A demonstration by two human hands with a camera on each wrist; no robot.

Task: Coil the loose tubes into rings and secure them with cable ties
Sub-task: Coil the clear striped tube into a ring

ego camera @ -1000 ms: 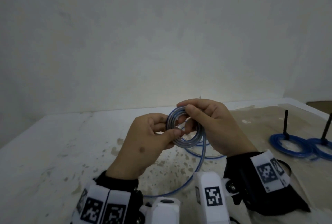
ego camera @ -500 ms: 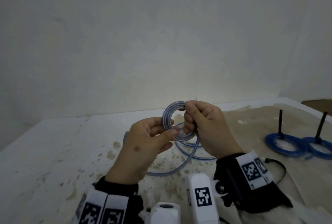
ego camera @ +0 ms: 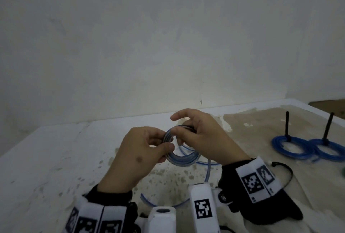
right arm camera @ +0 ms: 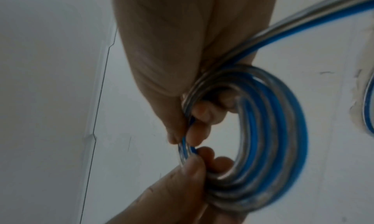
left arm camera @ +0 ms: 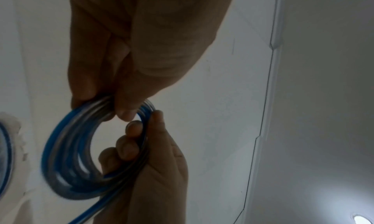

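Coiling of a blue-and-clear tube, head view. The partly wound coil [ego camera: 180, 155] is held in the air at the centre of the frame, above the stained white table [ego camera: 46, 158]. The left hand [ego camera: 139, 155] is closed on the coil's left arc, thumb on the near face and fingers behind, as is confirmed in the left wrist view. The right hand [ego camera: 202, 137] is closed on the upper right arc, the turns being pinched between thumb and curled fingers while the index finger is raised free above them. The unwound tail [ego camera: 207, 173] is seen to drop from the coil's lower right to the table and to curve toward the bottom centre of the frame. For the step to be done well, the left-hand pinch should be kept firm so that the finished turns are not sprung apart, and each new turn should be laid flat beside the last, at the same width, with slack fed by the right hand without twist. At the right edge two tied blue rings [ego camera: 291, 147] lie on the table with black tie ends upright, and a loose black cable tie [ego camera: 285, 172] lies at the lower right, near the right wrist. Compared with the frame half a second earlier, the coil has been tipped flatter, the right index finger has been lifted off it, and less tail is left on the table.
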